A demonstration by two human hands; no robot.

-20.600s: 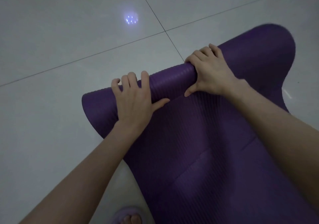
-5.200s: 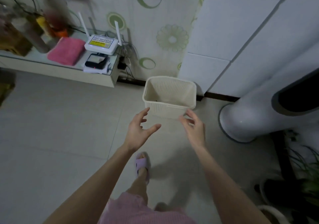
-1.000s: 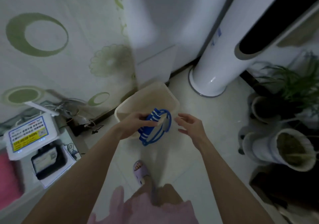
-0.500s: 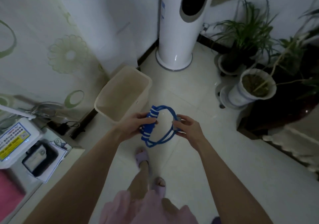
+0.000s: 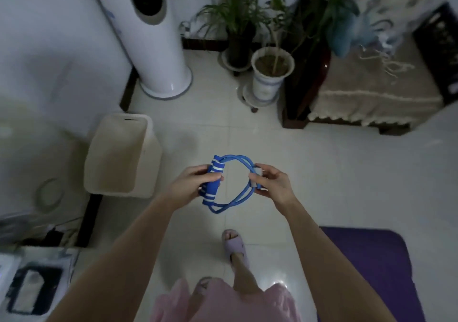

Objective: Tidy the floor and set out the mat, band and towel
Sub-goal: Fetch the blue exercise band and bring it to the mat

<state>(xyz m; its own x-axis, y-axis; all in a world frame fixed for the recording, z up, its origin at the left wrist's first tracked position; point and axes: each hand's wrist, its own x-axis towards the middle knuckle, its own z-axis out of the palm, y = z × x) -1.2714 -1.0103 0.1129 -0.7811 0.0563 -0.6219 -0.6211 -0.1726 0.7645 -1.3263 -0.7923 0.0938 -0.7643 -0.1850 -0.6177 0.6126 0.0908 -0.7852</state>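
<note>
- Two hands share one load in the head view: a blue rubber-tube band with striped foam handles [image 5: 212, 190], carried in the air above the pale tiled floor [image 5: 322, 173].
- The left hand [image 5: 195, 185] has its fingers [image 5: 198, 170] curled round the foam handles, thumb pressed across the front.
- The right hand [image 5: 270, 185] pinches the far side of the loop between thumb and fingers [image 5: 264, 167], at what looks like a grey collar on the tube.
- Between the two sets of fingers the tubing hangs in a slack double loop, sagging below them.
- Handling, as a guess: light, soft and springy, likely to flop or uncoil if only one side is held. The foam handles give the surest hold; the smooth tube may slide.
- A purple foam mat [image 5: 371, 267] lies flat on the floor, below and to the right of the right fingers.
- A cream plastic basket [image 5: 151, 163] stands left of the left fingers, well apart from them.
- No towel is in view.
- The band likely goes on or just beside the mat next.
</note>
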